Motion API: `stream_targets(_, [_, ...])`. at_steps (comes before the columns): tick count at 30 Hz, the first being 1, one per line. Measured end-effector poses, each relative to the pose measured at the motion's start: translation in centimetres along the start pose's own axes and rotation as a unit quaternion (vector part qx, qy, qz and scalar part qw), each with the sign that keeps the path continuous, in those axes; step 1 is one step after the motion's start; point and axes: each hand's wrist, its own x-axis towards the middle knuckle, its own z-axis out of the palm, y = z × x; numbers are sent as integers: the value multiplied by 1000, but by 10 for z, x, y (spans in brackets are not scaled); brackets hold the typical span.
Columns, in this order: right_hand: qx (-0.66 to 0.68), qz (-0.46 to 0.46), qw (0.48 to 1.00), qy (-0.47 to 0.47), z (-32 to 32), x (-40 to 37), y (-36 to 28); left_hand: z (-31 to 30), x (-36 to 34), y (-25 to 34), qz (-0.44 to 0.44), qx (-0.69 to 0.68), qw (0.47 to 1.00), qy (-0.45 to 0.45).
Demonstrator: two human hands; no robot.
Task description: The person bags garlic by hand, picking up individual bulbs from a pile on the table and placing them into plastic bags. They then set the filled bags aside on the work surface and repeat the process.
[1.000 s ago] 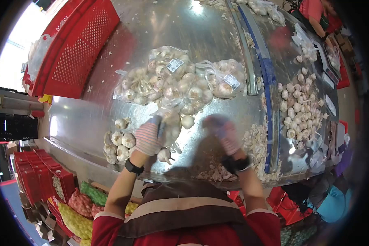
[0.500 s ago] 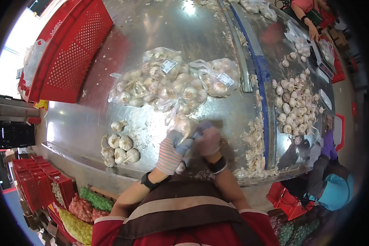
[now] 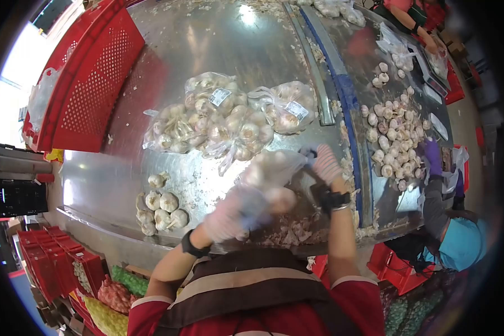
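A clear plastic bag point(image 3: 270, 167) with garlic in it is stretched over the metal table in front of me, blurred. My right hand point(image 3: 326, 164), in a striped glove with dark fingertips, is closed on the bag's right end. My left hand point(image 3: 232, 215), also gloved, is at the bag's lower left side; motion smears its fingers. A pale round shape point(image 3: 280, 200), perhaps a garlic bulb, shows by its fingertips. Several loose garlic bulbs point(image 3: 163, 210) lie left of it. Beyond sit filled bags of garlic point(image 3: 229, 120), some labelled.
A red perforated crate point(image 3: 98, 78) stands at the left. A blue-edged divider point(image 3: 341, 89) runs along the right, with a garlic pile point(image 3: 396, 137) beyond it. Peel scraps point(image 3: 294, 232) lie near the front edge. Co-workers are at the right, one with a purple-gloved hand point(image 3: 433, 157).
My right hand has moved right and away from my left, drawing the bag out sideways. My left hand has shifted slightly down. The right co-worker's purple glove has moved to the garlic pile.
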Motion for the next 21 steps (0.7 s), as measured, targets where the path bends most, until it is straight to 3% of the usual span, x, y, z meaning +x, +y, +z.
stream_targets(1, [0,-1,1000,-1,-9,-3,-10,10,9,-15,128,105,978,-128])
stream_targets(2, [-36,0,999,3,-18,-4,-21,22,8,-32,130,106,978,-126])
stream_targets(4, [-88,-5,996,23,-27,-10,-49,42,-2,-47,154,367,877,-270])
stream_targets(5, [-88,-6,996,23,-24,-12,-48,37,2,-46,154,367,877,-269])
stream_targets(6, [-83,-22,996,15,-19,-15,-44,23,15,-24,-42,380,894,-234])
stream_targets(7, [-77,-37,996,7,-13,-19,-40,14,21,-12,-237,377,875,-191])
stream_targets(8, [-66,14,998,-7,-5,-22,-39,12,15,-28,-237,376,875,-193])
stream_targets(10, [-85,-5,996,-13,9,-19,-23,11,-1,-82,-31,533,845,-19])
stream_targets(11, [-105,-24,994,-19,15,-16,-19,12,-2,-91,-32,534,845,-18])
stream_targets(13, [-104,-37,994,-28,20,-9,-32,8,3,-89,97,511,854,-23])
stream_targets(14, [-104,-48,993,-36,22,-3,-39,6,-1,-85,97,513,853,-22])
stream_targets(16, [-116,-52,991,-34,27,11,-46,-2,-2,-37,30,374,923,82])
stream_targets(18, [-128,-54,990,-36,35,26,-50,-8,-13,-24,40,334,940,54])
stream_targets(20, [-257,-179,950,-21,50,47,-50,-7,-16,-20,113,270,956,33])
stream_targets(21, [-257,-180,949,-18,58,56,-53,-7,-15,-7,116,272,955,33])
